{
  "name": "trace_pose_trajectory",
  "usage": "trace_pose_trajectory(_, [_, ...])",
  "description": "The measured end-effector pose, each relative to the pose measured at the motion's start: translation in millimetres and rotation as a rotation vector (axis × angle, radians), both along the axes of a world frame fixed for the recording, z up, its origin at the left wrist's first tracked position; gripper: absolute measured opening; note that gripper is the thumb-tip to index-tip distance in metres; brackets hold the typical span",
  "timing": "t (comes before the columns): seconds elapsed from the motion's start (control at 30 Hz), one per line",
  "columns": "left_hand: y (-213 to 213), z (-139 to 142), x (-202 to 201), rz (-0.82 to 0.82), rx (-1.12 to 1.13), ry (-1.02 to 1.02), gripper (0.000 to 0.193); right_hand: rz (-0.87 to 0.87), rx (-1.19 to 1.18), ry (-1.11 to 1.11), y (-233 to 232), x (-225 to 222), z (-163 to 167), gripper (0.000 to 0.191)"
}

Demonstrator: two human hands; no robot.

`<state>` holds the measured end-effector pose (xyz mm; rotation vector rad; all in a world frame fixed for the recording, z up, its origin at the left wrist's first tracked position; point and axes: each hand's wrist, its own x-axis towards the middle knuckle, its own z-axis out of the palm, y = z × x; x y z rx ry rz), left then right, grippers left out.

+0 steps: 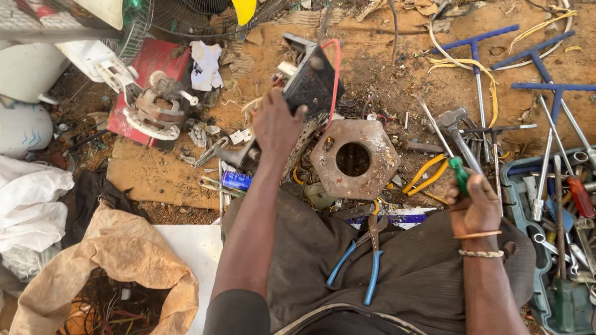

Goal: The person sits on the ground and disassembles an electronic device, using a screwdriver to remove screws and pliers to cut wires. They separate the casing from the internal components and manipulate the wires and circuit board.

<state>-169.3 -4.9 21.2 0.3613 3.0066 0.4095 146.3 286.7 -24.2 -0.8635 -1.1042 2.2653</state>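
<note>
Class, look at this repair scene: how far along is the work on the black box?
Done: tools are laid out, blue-handled pliers on the lap. In hand: the left hand grips the black box; the right hand holds a green-handled tool. Left: the tool has not reached the box.

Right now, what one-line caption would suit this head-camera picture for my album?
Seated among scattered tools, a person's left hand grips a black metal box while the right hand holds a green-handled tool.

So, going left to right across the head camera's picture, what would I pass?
Tan sack → fan motor → left hand on a black box → rusty hexagonal plate → right hand gripping a green-handled tool → open toolbox.
</note>
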Motion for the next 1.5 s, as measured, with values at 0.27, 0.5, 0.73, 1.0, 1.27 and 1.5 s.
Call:
trace_pose_trajectory(0.27, [24.7, -6.3, -23.4, -0.219, -0.258, 0.25, 0.098, 0.371, 0.595, -0.459, -74.7, -57.9, 36.1, 0.038])
trace_pose_trajectory(0.5, [23.6, -15.8, -17.2, -0.235, -0.383, 0.371, 0.119, 0.254, 1.288, -0.222, -91.7, -122.7, 26.1, 0.031])
trace_pose_trajectory(0.73, [35.3, -32.1, -14.3, -0.155, -0.362, 0.494, 0.122, 0.377, 1.514, -0.362, -82.6, -125.4, 20.8, 0.028])
trace_pose_trajectory(1.0, [29.6, -53.4, -25.7, -0.128, -0.357, 0.459, 0.121, 0.374, 1.624, -0.519, -32.3, -151.7, -16.5, 0.022])
trace_pose_trajectory(1.27, [33.6, -64.6, -11.6, -0.157, -0.3, 0.677, 0.123, 0.358, 1.355, -0.236, -32.8, -146.3, -4.0, 0.024])
trace_pose_trajectory(1.5, [29.8, -54.2, -21.8, -0.108, -0.268, 0.505, 0.134, 0.356, 1.262, -0.174, -50.0, -158.3, 1.0, 0.022])
